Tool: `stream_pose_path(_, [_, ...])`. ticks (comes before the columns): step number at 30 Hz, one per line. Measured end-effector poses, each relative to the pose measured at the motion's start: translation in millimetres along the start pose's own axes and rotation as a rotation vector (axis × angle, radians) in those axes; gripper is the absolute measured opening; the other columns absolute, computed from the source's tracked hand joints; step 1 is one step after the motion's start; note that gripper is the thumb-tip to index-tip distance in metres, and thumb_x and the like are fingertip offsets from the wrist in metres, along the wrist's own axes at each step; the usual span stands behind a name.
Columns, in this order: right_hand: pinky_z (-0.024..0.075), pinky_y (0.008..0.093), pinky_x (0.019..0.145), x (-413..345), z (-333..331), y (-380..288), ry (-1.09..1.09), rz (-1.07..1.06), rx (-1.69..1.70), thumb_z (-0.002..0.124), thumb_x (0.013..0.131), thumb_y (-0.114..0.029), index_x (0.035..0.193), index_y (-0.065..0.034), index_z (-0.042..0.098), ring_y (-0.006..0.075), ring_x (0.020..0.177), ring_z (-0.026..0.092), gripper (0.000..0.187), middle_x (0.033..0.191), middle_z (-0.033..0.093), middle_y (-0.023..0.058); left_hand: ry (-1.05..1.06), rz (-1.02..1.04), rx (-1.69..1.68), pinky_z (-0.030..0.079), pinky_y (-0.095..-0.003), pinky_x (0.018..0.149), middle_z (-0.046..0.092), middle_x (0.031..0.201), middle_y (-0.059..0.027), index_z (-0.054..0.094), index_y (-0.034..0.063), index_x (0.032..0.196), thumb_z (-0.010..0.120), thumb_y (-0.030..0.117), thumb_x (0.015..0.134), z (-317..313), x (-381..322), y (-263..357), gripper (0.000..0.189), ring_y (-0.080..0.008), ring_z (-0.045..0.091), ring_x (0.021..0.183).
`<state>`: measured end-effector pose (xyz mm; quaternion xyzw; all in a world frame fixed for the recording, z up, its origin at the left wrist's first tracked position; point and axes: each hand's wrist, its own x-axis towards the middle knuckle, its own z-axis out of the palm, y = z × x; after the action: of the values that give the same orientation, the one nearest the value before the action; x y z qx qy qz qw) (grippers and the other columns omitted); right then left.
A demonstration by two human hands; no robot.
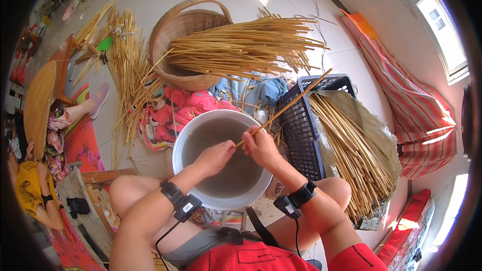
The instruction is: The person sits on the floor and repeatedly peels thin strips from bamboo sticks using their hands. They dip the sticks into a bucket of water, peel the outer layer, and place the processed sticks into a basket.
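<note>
A single long, thin plant stalk (292, 102) slants up to the right across the view. My left hand (217, 157) pinches it near its lower end. A short way up the stalk, my right hand (260, 146) closes around it, the two hands almost touching. Both are above a round metal basin (177, 150) of murky water (222, 180), which stands between my knees. The stalk's upper part passes over the rim of a dark plastic crate (301, 139). My fingers hide part of the stalk's lower end.
A wicker basket (188, 20) beyond the basin bears a thick bundle of stalks (241, 47). More stalks (350, 150) lie in the crate at right on sacking (376, 135). Pink cloth (177, 111) and tied stalks (126, 41) lie at left, near another person (34, 192).
</note>
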<state>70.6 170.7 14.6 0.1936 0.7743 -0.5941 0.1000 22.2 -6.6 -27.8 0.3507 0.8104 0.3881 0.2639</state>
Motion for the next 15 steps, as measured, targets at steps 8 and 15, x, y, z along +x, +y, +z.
stream_pose_path(8, [0.0455,0.0313,0.054,-12,0,7,0.198,-0.3,-0.264,0.047,0.099,-0.018,0.084,-0.001,0.052,0.0178,0.056,0.058,0.024,0.061,0.057,0.0074,-0.136,0.001,0.194,0.047,-0.0499,0.069,0.063,0.088,-0.0194,0.052,0.0045,0.096,0.043,0.022,0.098,9,10,-9,0.02,-0.0416,0.06,0.083])
stream_pose_path(15, [0.0415,0.0301,0.052,-23,-31,-22,0.332,-0.327,-0.191,0.045,0.101,-0.019,0.081,-0.0014,0.052,0.015,0.052,0.052,0.028,0.057,0.053,0.0052,-0.289,-0.223,0.418,0.051,-0.0484,0.075,0.066,0.089,-0.0216,0.058,-0.0007,0.099,0.047,0.021,0.096,16,-3,-41,0.024,-0.0397,0.064,0.084])
